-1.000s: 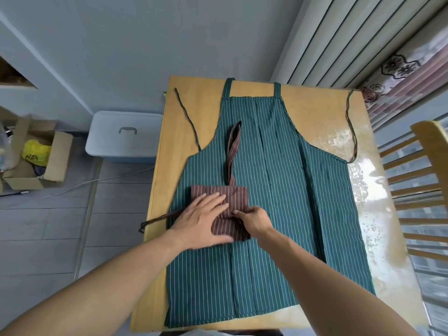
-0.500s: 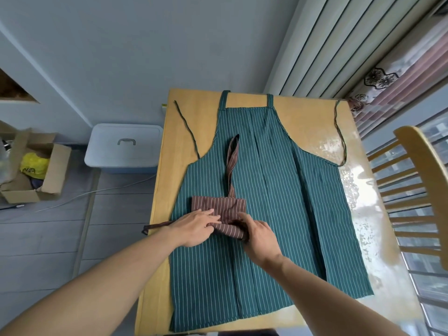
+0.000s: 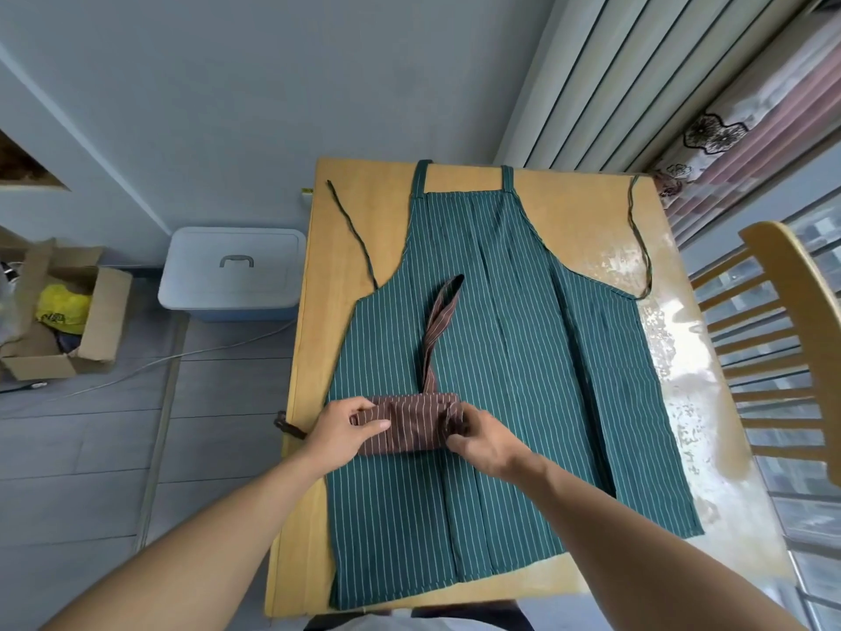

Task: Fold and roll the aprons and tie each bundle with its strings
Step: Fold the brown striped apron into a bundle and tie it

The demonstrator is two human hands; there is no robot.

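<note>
Where each hand grips, brown bundle ends hidden.

- We see a green striped apron spread flat on a wooden table.
- On it lies a brown striped bundle, its strap running away from us.
- Our left hand grips the bundle's left end; our right hand pinches its right end.
- A lidded plastic bin and a cardboard box sit on the floor to the left.

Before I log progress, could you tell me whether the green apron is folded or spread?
Spread: the green apron lies flat across the table, strings out.
</note>
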